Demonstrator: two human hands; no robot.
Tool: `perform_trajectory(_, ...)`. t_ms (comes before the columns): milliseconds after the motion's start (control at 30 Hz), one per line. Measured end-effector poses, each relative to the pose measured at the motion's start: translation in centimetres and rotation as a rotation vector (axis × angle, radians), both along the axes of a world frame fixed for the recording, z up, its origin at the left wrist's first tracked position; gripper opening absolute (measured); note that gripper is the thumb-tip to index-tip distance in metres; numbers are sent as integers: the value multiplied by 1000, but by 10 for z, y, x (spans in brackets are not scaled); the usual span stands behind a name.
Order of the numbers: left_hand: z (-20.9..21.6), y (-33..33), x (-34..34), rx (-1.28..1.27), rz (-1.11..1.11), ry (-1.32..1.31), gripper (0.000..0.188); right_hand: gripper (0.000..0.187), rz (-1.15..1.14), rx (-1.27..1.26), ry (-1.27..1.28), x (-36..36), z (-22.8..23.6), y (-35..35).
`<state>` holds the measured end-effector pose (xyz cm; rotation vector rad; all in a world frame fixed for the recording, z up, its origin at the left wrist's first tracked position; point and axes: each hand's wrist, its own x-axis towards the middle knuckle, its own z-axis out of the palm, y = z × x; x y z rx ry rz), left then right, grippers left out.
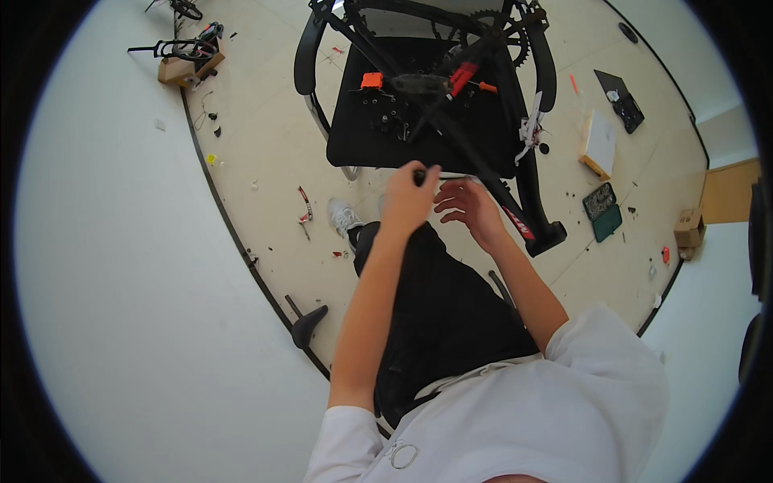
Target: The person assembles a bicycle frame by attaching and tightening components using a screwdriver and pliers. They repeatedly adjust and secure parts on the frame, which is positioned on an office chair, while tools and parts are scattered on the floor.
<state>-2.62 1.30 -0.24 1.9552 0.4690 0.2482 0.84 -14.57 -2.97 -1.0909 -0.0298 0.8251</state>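
My left hand [408, 201] is closed around a black-handled tool [419, 177] with a thin dark shaft pointing right; its exact kind is hard to make out. Just right of it, my right hand [475, 211] has its fingers apart and slightly bent, close to the shaft's far end. Whether it touches the shaft is unclear. Both hands are in front of a black chair seat [354, 145]. A black bicycle frame [463, 145] with red markings lies across the chair, its lower end beside my right hand.
On the seat are an orange tape-measure-like object [372, 80], an orange-handled screwdriver [486, 87] and several small metal parts. An open green case [602, 212], a white box [598, 145] and a black case [626, 101] lie right. A bicycle saddle [308, 326] rests by the left wall.
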Motion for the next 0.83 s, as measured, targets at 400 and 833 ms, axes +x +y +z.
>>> perform_trajectory(400,-96,172,78,262,371,409,38,33,177,-264,186,-17,-59,-31)
perform_trajectory(833,23,126,69,237,69,-182,28,23,-14,-149,-149,34,24,-64)
